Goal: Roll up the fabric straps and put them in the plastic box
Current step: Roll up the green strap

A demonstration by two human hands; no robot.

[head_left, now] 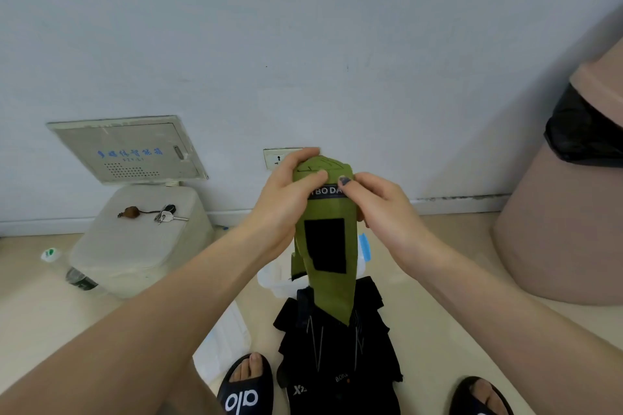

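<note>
An olive-green fabric strap (332,283) with a black patch and a lettered black label hangs in the air in front of me. Its top end is coiled into a small roll between both hands. My left hand (286,199) wraps the roll from the left, thumb across the front. My right hand (374,199) pinches it from the right with the fingertips. Several black straps (337,357) lie in a pile on the floor below. The clear plastic box (276,283) with a blue clip sits on the floor behind the hanging strap, mostly hidden by it.
A white stool (141,246) at the left carries a bunch of keys (161,214). A plastic bottle (67,269) lies beside it. A large pinkish bin (566,222) with a black liner stands at the right. My sandalled feet (246,387) flank the black pile. The box lid (222,344) lies near my left foot.
</note>
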